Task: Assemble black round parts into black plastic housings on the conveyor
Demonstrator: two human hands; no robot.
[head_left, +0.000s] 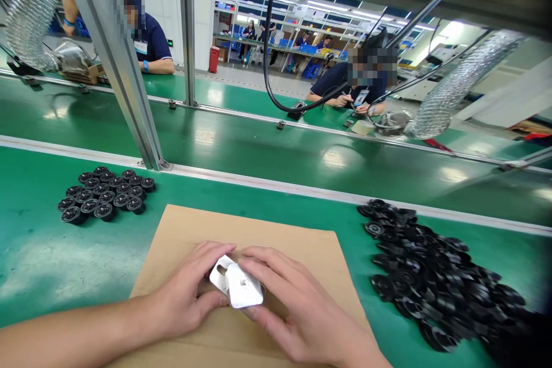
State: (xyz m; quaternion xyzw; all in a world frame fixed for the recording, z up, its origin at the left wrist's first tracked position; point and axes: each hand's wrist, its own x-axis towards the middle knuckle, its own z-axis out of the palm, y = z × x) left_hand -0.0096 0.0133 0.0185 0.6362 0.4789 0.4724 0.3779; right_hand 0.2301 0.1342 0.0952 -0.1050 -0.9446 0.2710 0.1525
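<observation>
Presently, lower centre: my left hand (187, 296) and right hand (297, 302) are clasping a silvery slotted metal fitting (244, 292) from opposite sides, seemingly for steadiness; cardboard sheet (276, 232) beneath, presumably shielding bench (64, 267).

- You work on a factory assembly floor, a long green bench (64, 264) before you.
- Black round parts (103, 192) cluster at your left; loose black parts (431, 270) pile up at your right.
- Facing you, workers in navy shirts (153, 37) lean beside flexible silver ducts (457, 89).
- Beyond them, blue bins (308, 49) line a worktable (267, 48).
</observation>
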